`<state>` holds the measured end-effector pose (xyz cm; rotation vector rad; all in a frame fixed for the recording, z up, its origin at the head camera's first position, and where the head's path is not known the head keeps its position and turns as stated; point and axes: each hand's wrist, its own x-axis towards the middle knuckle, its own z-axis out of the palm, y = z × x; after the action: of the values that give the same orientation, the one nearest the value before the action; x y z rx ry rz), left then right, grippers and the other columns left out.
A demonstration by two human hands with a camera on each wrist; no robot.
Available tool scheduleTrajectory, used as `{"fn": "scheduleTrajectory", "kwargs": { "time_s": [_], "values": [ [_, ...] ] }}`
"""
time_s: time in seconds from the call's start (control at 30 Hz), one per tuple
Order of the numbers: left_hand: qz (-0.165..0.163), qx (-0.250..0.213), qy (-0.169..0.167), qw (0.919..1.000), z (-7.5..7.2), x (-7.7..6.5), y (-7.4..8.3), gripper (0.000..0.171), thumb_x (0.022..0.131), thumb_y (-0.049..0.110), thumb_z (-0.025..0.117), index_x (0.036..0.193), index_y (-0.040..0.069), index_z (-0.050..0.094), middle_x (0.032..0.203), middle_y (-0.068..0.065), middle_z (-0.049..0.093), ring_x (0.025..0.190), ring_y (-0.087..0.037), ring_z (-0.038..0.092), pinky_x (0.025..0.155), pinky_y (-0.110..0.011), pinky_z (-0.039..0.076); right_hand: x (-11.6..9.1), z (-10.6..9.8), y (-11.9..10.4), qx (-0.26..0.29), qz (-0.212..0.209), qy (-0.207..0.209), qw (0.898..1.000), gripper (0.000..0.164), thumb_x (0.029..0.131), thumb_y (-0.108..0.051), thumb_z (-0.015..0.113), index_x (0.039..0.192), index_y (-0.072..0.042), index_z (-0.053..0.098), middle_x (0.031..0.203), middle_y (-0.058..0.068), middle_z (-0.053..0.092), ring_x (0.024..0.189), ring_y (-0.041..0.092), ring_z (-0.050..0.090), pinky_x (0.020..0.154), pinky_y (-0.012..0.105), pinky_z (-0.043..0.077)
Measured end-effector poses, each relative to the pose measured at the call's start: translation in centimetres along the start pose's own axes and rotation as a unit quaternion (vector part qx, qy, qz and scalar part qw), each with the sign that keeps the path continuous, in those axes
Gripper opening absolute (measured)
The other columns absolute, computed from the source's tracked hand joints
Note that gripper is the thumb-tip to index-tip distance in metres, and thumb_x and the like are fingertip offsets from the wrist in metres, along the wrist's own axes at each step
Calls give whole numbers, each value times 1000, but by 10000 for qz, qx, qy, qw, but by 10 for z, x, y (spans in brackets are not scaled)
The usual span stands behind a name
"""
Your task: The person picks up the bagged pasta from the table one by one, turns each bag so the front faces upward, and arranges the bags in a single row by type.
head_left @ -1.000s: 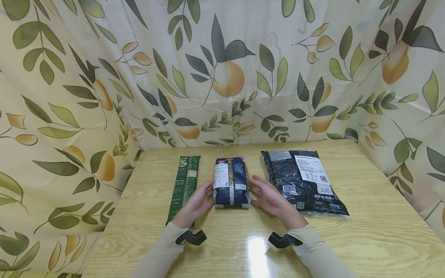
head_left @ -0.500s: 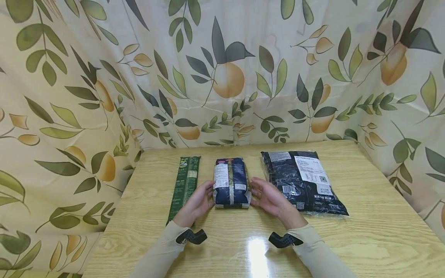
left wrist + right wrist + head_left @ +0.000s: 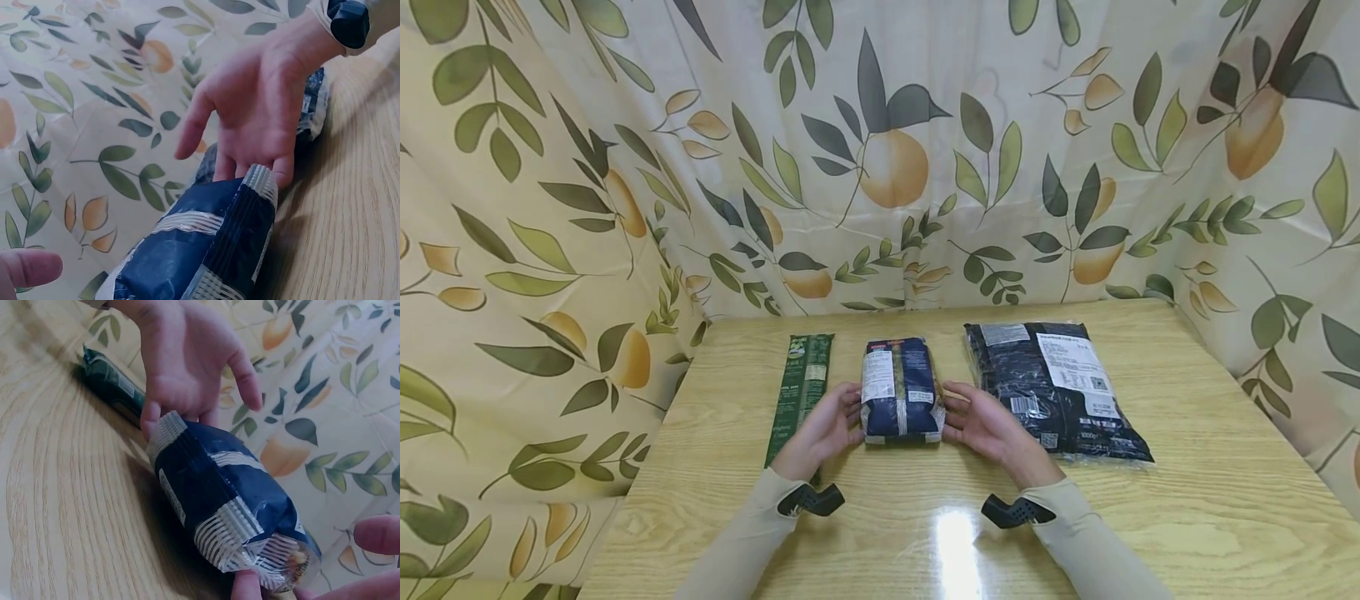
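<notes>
A dark blue food bag with white labels and clear sides is between my two hands, its near end tipped up a little. My left hand touches its left side, and my right hand its right side. In the left wrist view, the right hand's fingers reach under the bag while the thumb stands away from it. The right wrist view gives the same for the left hand, at the far side of the bag. The fingertips are hidden behind the bag.
Left of the blue bag lies a long green spaghetti packet, partly behind my left hand. A large black plastic-wrapped bag with white labels is on the right. The wooden table ends at a leaf-and-fruit patterned curtain.
The blue bag's near end has risen slightly and tipped up, with both hands moving along with it. The green packet and black bag stay where they were.
</notes>
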<state>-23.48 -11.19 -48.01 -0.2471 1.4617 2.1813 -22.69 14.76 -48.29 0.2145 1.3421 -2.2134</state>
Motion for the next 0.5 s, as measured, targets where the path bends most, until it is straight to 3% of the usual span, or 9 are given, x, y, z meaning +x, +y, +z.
{"fn": "scheduleTrajectory", "kwargs": {
  "time_s": [0.13,0.2,0.27,0.33,0.4,0.5],
  "values": [
    [-50,-25,70,10000,-2,0,2,30,104,29,41,120,4,49,123,-7,49,113,-17,46,89,-30,41,1,1,0,43,85,-108,9999,65,112,-26,33,165,-6,0,172,27,4,160,42,10,131,52,15],
    [-76,-33,92,9999,-2,0,2,33,104,29,42,121,3,50,116,-5,51,109,-16,47,89,-31,41,2,2,0,13,140,-64,9999,59,112,-26,32,163,-7,10,168,28,20,156,39,23,129,48,25],
    [-121,-46,62,9999,-3,0,2,35,105,29,41,124,1,50,114,-4,51,107,-16,48,90,-32,41,2,2,0,-72,167,-10,9998,48,112,-27,33,155,-7,23,154,21,42,142,31,41,117,39,39],
    [-157,-78,63,9998,-2,0,1,35,105,28,41,126,1,49,112,-4,52,105,-16,49,90,-32,41,1,2,0,-105,193,11,9998,36,112,-27,34,143,-9,34,133,9,54,122,20,49,100,30,44],
    [-207,-155,77,9996,-1,-1,1,33,105,26,41,126,2,47,110,-5,51,103,-16,49,89,-31,42,0,2,-1,-104,210,-35,9997,27,112,-28,35,131,-10,39,117,0,57,107,14,51,87,26,42],
    [-206,-253,42,9995,1,-3,0,33,104,25,41,129,2,44,113,-8,50,102,-17,50,90,-31,43,-1,3,-2,-25,214,-98,9997,22,111,-29,36,124,-12,43,109,-4,58,101,12,53,86,28,43]
  ]
}}
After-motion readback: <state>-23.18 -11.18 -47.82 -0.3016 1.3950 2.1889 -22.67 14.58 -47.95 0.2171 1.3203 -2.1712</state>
